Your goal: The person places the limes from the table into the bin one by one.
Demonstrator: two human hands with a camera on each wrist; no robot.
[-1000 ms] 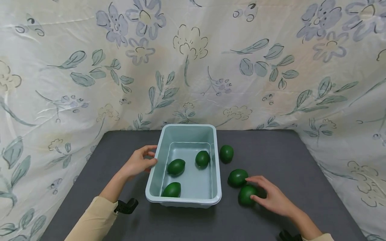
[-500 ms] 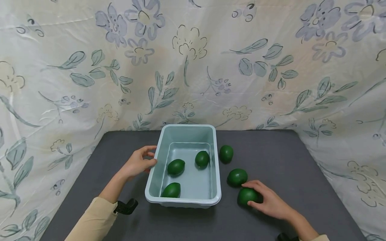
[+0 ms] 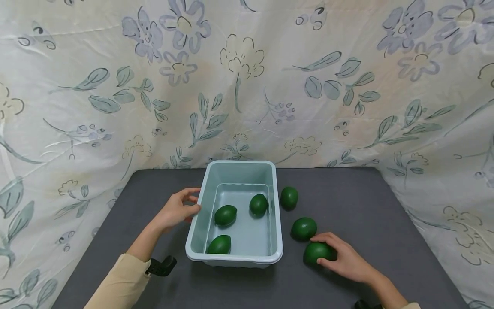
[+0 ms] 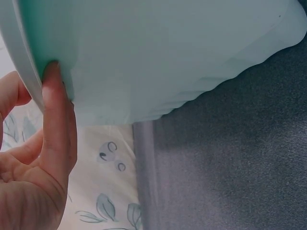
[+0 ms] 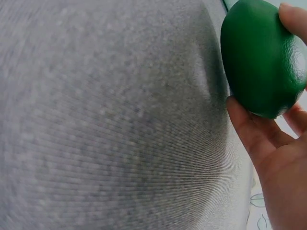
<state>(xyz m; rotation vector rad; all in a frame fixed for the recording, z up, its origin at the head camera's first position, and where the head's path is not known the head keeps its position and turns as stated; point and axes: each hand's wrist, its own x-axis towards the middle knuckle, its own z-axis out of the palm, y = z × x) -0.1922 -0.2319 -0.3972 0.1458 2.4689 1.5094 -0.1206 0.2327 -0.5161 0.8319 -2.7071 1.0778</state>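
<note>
Plainly, the work is divided between two hands. By the left hand [image 3: 177,210], the tub [image 3: 247,259] is gripped at its left rim: in the left wrist view, one finger is laid flat along the outer wall under the lip while another is bent against the edge. Such a hold is presumably chosen so that the tub is kept from sliding, and its inside is left unblocked.

By the right hand [image 3: 345,257], the nearest fruit [image 3: 317,254] is clasped. Fingertips and thumb are spread to opposite sides of it, probably because a smooth, rounded skin is best secured from several sides. Whether its weight is borne by the desk [image 3: 347,193] or by the fingers cannot be told for certain.

Just beyond it, a second fruit [image 3: 303,228] is set down, and a third fruit [image 3: 289,198] is found beside the tub's right wall; both are kept on the right, seemingly for easy reach.

Inside the tub, three more are held in by the walls: a front fruit [image 3: 219,244] near the close left corner, a middle fruit [image 3: 225,215] farther back, and a right fruit [image 3: 258,204] near the right wall. All are spaced apart.
</note>
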